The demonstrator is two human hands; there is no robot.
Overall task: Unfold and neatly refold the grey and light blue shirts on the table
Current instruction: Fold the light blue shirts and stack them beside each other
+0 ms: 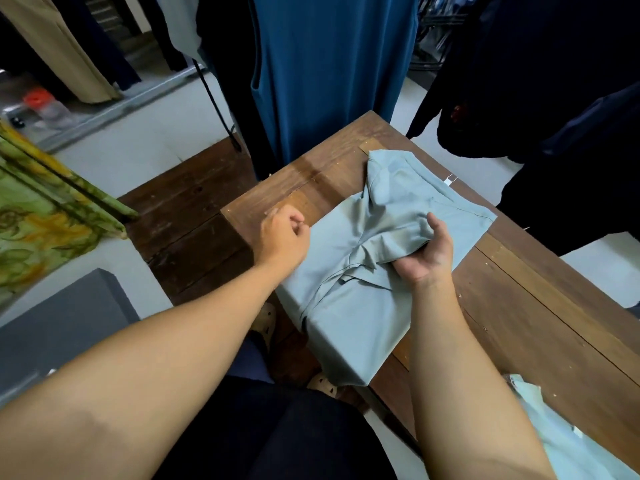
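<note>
Presently right hand [424, 252] is gripping bunched grey shirt [346, 323] on table [526, 323]; left hand [284, 233] is resting curled at its edge, pinch unclear; light blue shirt [581, 459] is lying nearby.

floor [145, 143]: pale grey | teal garment [329, 71]: hanging behind wooden table [519, 306] | floral cloth [41, 216]: left

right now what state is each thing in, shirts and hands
grey shirt: on the table, bunched up in the middle, flatter at the near end
blue shirt: lying rumpled at the table's near right, untouched, partly out of frame
left hand: fingers curled at the grey shirt's left edge, grip unclear
right hand: palm up, grips the bunched cloth
</note>
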